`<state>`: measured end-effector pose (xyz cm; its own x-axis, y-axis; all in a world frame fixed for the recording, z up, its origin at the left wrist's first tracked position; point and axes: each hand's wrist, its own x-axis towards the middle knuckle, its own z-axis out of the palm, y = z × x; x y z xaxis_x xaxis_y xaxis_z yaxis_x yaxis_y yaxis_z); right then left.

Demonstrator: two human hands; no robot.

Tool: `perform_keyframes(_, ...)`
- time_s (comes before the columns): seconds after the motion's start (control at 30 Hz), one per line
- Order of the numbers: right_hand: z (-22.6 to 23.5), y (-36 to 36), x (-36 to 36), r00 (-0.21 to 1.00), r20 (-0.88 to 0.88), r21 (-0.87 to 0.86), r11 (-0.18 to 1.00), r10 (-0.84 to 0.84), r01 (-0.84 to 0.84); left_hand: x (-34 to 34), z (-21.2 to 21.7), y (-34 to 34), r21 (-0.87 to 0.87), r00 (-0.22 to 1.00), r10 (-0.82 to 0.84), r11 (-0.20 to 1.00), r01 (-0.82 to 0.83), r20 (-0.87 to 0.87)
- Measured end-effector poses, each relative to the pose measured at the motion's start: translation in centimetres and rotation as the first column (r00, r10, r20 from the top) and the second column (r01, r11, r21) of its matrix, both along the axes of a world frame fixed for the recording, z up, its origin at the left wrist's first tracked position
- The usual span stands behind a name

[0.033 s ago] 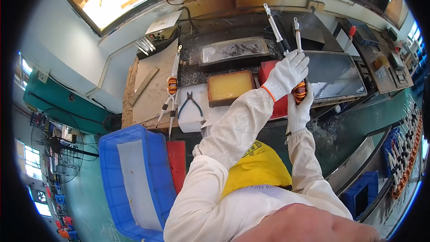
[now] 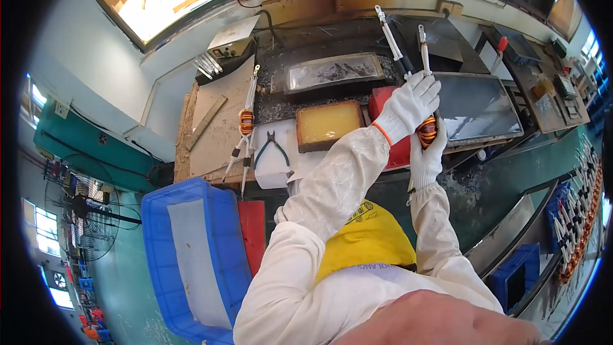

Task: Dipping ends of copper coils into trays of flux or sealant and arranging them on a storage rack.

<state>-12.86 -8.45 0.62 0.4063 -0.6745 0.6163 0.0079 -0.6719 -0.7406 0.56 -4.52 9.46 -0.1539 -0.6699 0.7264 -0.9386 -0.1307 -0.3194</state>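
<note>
At the bench's front edge, my gloved right hand (image 2: 426, 161) is closed around a coil of orange-and-black wire (image 2: 427, 131). Its white-sleeved leads (image 2: 389, 33) with metal lugs point to the far side. My gloved left hand (image 2: 409, 107) lies over the top of the coil, fingers stretched out and its palm side hidden. A similar coil with white leads (image 2: 246, 122) lies on the bench to the left. Beside it are dark-handled cutting pliers (image 2: 272, 149) on white paper (image 2: 273, 176).
An amber-filled tray (image 2: 329, 124) sits left of a red block (image 2: 401, 153). Behind is a rectangular pot with a silvery surface (image 2: 334, 71); a dark flat plate (image 2: 480, 110) lies right. A blue bin (image 2: 220, 243) stands lower left. Finished-looking coils (image 2: 578, 217) hang at far right.
</note>
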Motion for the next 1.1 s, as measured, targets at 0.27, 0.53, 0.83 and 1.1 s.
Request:
perform_keyframes(0.27, -1.0, -0.2, -0.2, 0.999, 0.043, -0.082, 0.996, -0.019, 0.022, -2.5, 1.2, 2.0, 0.093, 0.999, 0.048, 0.995, -0.047, -0.01)
perform_keyframes(0.53, -0.4, 0.3, -0.3, 1.0, 0.005, -0.022, 1.0, 0.014, -0.014, -2.1, 0.4, 2.0, 0.161, 0.972, 0.225, 0.959, -0.234, 0.073)
perform_keyframes(0.83, -0.1, 0.3, -0.1, 0.999, 0.048, -0.068, 0.998, 0.011, -0.007, -1.8, 0.3, 1.4, 0.13, 0.98, 0.171, 0.974, -0.184, 0.105)
perform_keyframes(1.1, -2.1, -0.6, 0.1, 0.994, 0.087, -0.112, 0.991, -0.064, 0.074, -6.1, -3.2, 3.4, -0.201, 0.746, 0.022, 0.957, -0.207, -0.666)
